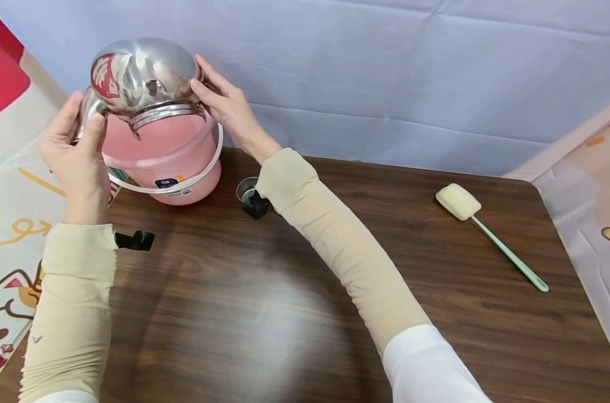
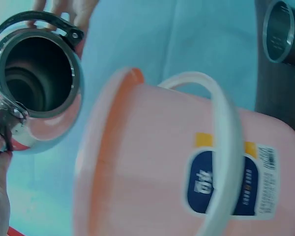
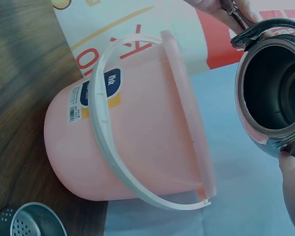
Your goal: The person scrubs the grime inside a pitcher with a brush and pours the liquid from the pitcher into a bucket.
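A shiny stainless steel kettle (image 1: 145, 73) is held tipped over, mouth down, above a pink bucket (image 1: 184, 168). My left hand (image 1: 75, 148) grips the metal part jutting from its left side, thumb in front. On the other side my right hand (image 1: 229, 106) holds the kettle body between thumb and fingers. Both wrist views look into the kettle's open mouth, where the dark inside shows; a dark curved handle (image 3: 280, 23) arches beside the rim. The bucket's white carrying handle (image 1: 194, 180) hangs down over its front, across a dark blue label.
A small metal strainer (image 3: 37, 223) with holes stands on the brown wooden table (image 1: 224, 313), right of the bucket. Far right lies a sponge brush (image 1: 458, 201) with a long green handle. A pale blue cloth (image 1: 385, 73) hangs behind the table; printed sheets flank it.
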Motion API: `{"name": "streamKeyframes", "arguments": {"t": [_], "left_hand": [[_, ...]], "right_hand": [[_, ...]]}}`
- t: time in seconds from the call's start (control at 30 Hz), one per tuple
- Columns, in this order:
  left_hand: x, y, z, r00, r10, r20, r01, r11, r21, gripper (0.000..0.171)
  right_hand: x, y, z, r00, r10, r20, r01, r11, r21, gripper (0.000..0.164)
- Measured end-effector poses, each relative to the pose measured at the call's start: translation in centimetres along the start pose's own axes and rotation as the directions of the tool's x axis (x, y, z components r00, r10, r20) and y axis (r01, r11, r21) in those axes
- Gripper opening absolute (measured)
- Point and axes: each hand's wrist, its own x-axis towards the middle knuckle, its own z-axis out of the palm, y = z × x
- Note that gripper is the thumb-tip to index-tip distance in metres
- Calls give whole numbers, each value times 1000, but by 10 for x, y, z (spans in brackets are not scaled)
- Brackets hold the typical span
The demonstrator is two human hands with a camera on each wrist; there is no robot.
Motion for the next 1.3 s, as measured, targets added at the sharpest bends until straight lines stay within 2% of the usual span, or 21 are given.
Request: {"name": "streamKeyframes", "arguments": {"t": [0.13, 0.27, 0.4, 0.6, 0.77, 0.97, 1.1, 1.2, 1.3], "left_hand": [[2, 11, 7, 991, -132, -36, 129, 988, -87, 43], [2, 19, 11, 974, -227, -25, 222, 966, -134, 40], [1, 25, 14, 955, -298, 6, 296, 947, -128, 36], [-2, 28, 19, 912, -406, 55, 409, 911, -51, 31], [-8, 29, 26, 896, -432, 100, 431, 902, 32, 29], [-16, 27, 34, 875, -464, 139, 450, 884, 124, 27], [-25, 23, 39, 862, -481, 158, 454, 873, 178, 25], [-33, 20, 44, 857, -477, 194, 432, 871, 234, 24], [-39, 18, 49, 851, -475, 226, 406, 866, 290, 21]], "right_hand": [[-1, -1, -4, 1000, -2, 2, 2, 998, -60, 55], [-5, -2, -9, 1000, 3, 3, -3, 986, -164, 56], [-10, -7, -13, 999, -20, -28, 10, 955, -296, 54], [-20, -18, -15, 994, -22, -111, -19, 934, -356, 50], [-30, -24, -19, 988, -20, -154, -50, 897, -439, 47], [-41, -26, -26, 984, -35, -173, -39, 912, -408, 44], [-51, -29, -34, 982, -11, -188, -75, 893, -444, 45], [-60, -32, -41, 980, 15, -199, -105, 888, -448, 49], [-68, -34, -48, 977, 37, -211, -125, 900, -417, 51]]}}
